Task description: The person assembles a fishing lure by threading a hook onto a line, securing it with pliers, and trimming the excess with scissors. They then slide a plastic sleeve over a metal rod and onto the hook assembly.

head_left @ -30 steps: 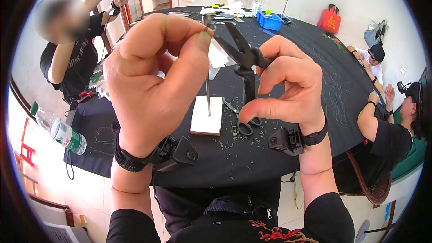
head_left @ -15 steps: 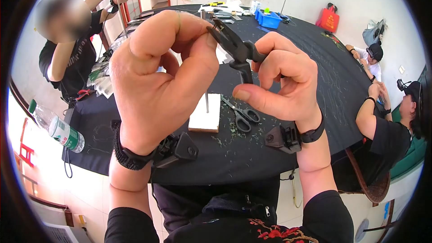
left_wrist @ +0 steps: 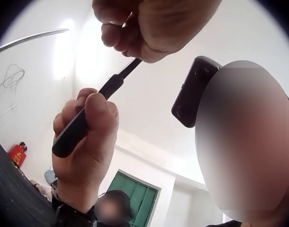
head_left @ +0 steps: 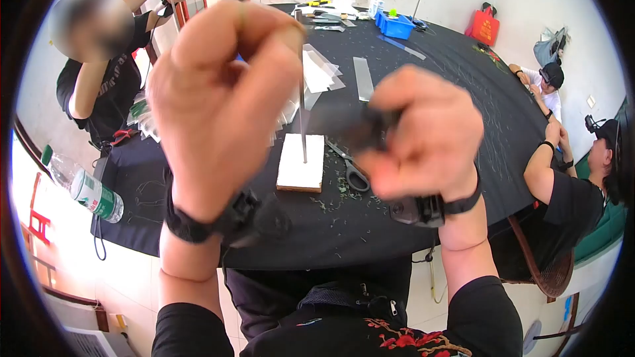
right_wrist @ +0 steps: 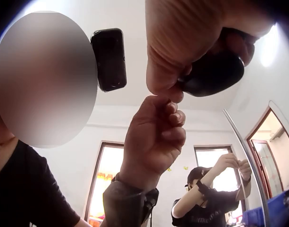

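My left hand [head_left: 221, 99] is raised, thumb and forefinger pinched together right by the top of an upright metal rod [head_left: 303, 112]. What they pinch is too small and blurred to make out; earlier it shows as a small dark piece. The rod's foot stands in a white block [head_left: 299, 173] on the table. In my right hand [head_left: 433, 132], blurred by motion, I grip black pliers [head_left: 354, 127], apart from the left hand in the head view. The left wrist view shows fingers curled round a plier handle [left_wrist: 71, 135]; the jaws are hidden there.
Scissors [head_left: 357, 177] and green clippings lie beside the block on the black-covered table [head_left: 370, 225]. Clear plastic sheets [head_left: 321, 69] lie behind the rod. A water bottle [head_left: 96, 195] stands left, a blue basket [head_left: 395, 28] at the back. Other people sit around the table.
My right hand has drawn the pliers away from the left fingertips, down and slightly right. The left hand has shifted a little up and left, still pinched.
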A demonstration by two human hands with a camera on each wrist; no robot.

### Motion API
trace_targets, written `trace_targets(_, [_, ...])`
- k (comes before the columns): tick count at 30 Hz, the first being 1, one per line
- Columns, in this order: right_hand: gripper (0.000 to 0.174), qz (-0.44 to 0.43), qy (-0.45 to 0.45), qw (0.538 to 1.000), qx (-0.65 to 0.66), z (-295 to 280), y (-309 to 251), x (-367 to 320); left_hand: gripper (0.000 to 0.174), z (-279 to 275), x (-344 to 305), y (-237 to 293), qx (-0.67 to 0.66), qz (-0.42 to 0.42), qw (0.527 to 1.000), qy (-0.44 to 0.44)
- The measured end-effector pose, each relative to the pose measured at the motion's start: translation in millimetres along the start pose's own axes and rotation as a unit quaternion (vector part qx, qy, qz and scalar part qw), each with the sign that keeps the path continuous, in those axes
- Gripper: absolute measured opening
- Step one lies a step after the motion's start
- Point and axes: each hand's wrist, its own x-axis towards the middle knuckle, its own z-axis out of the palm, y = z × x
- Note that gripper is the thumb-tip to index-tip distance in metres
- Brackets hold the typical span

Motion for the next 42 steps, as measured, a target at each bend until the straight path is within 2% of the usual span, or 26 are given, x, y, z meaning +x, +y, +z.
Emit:
trace_targets(1, [0.026, -0.047, -0.017, 0.998, 0.037, 2.8, -5.8, 1.2, 0.008, 0.6, 5.2, -11.6, -0.090, -0.082, 0.993, 0.014])
trace_targets(2, [0.044, -0.062, -0.011, 0.996, 0.069, 7.6, -10.7, 1.2, 0.007, 0.3, 9.0, -17.9, -0.138, -0.065, 0.988, 0.023])
trace_targets(3, [0.045, -0.027, -0.039, 0.995, 0.092, 4.1, -19.6, 2.1, 0.007, -0.1, 10.3, -20.9, -0.187, -0.051, 0.981, 0.027])
trace_targets(5, [0.040, -0.011, 0.005, 0.997, 0.075, 0.7, -11.3, -0.3, 0.008, 3.3, 6.5, -14.1, -0.201, -0.056, 0.978, 0.016])
trace_targets(6, [0.038, 0.020, -0.006, 1.000, 0.021, -5.8, -9.1, 0.7, 0.008, 3.9, 3.9, -10.3, -0.217, -0.059, 0.974, 0.013])
trace_targets(7, [0.038, 0.060, -0.011, 0.998, 0.014, -10.6, -5.4, 0.6, 0.009, -1.0, 1.5, -10.0, -0.231, -0.047, 0.971, -0.033])
trace_targets(10, [0.039, 0.051, 0.008, 0.999, 0.018, -13.6, 7.8, -1.4, 0.010, -0.6, 1.4, -6.6, -0.191, -0.038, 0.980, -0.026])
trace_targets(14, [0.039, 0.058, -0.010, 0.998, 0.011, -10.8, 11.4, -1.7, 0.010, -0.8, -1.1, -5.8, -0.169, -0.032, 0.985, -0.016])
trace_targets(24, [0.035, 0.073, 0.004, 0.997, 0.033, -3.9, 15.9, -1.6, 0.009, -1.5, -4.0, -2.5, -0.069, 0.009, 0.995, -0.067])
trace_targets(30, [0.032, 0.111, 0.013, 0.991, 0.067, -0.2, 13.6, -2.8, 0.009, 0.6, -4.3, -4.3, -0.066, 0.040, 0.995, -0.060])
trace_targets(34, [0.030, 0.111, -0.002, 0.993, 0.038, -2.1, 12.4, -1.8, 0.009, -1.8, -3.0, -4.3, -0.064, 0.046, 0.995, -0.063])
trace_targets(36, [0.029, 0.087, -0.006, 0.996, 0.003, -3.6, 9.6, -1.5, 0.008, -3.8, -1.8, -1.1, -0.066, 0.019, 0.994, -0.082])
trace_targets(42, [0.028, 0.059, 0.018, 0.998, 0.002, -0.3, 3.9, 0.6, 0.005, -5.7, -4.2, -1.2, -0.103, 0.023, 0.992, -0.069])
